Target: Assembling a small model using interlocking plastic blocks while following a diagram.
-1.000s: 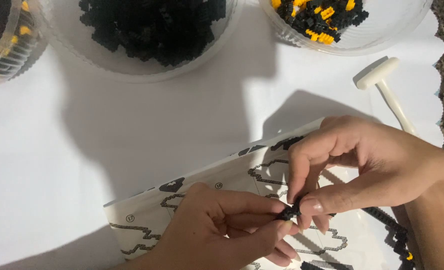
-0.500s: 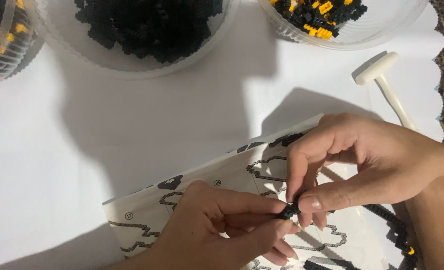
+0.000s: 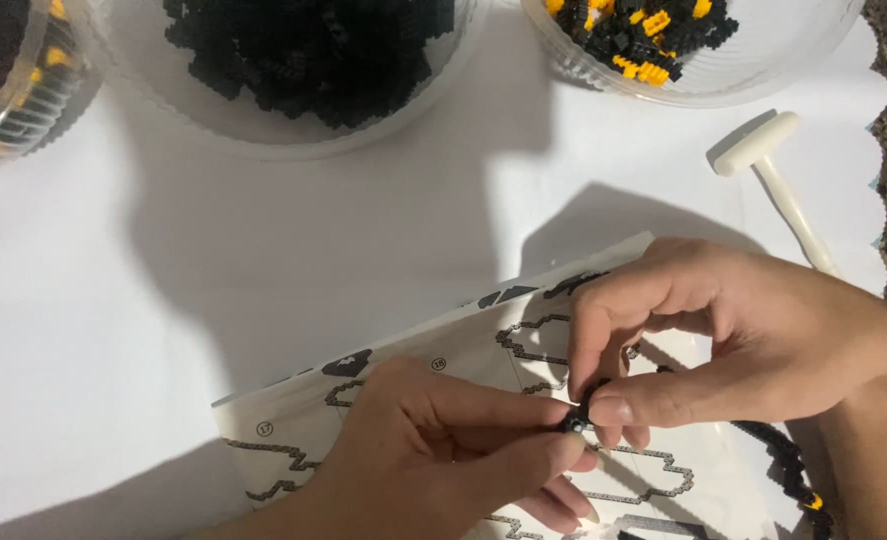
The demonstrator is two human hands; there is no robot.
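At the upper left of the frame a clear bowl (image 3: 14, 90) holds black and yellow bricks, and the big bowl (image 3: 304, 110) beside it holds black ones. Low in the middle, the left hand (image 3: 434, 460) pinches a small black brick (image 3: 576, 420) over the instruction sheet (image 3: 414, 365). The right hand (image 3: 734, 340) has closed in since a second ago, its grip now pinched on the same brick, fingertips meeting. A white hammer (image 3: 779, 180) lies on the surface at right.

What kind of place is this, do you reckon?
Probably a hobby table at home, set up for tiny building blocks: clear bowls of black and yellow bricks, a printed instruction sheet, and a small white mallet on a white cloth.
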